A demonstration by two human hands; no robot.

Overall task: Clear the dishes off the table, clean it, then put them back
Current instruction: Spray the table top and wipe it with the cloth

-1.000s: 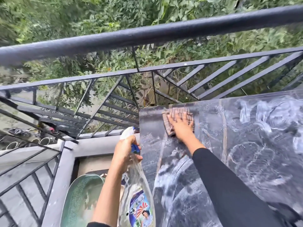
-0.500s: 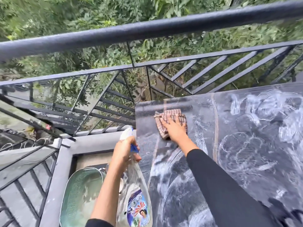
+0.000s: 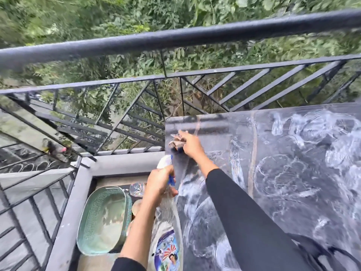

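Dark glossy surface [image 3: 218, 137] smeared w/ white foam swirls [image 3: 281, 173] all over. Bunched cloth [image 3: 176, 143] on its far-left corner. Green basket [image 3: 109, 189] on floor [image 3: 117, 179] just beside surface's left edge.

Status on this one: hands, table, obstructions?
Left hand grips spray bottle. Right hand holds bunched cloth at table far-left corner. Surface foam-streaked, part wiped. Nothing seen blocking the wipe.

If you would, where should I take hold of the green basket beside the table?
Probably the green basket by its left long rim, from above: it opens upward, and dishes crowd its right side.
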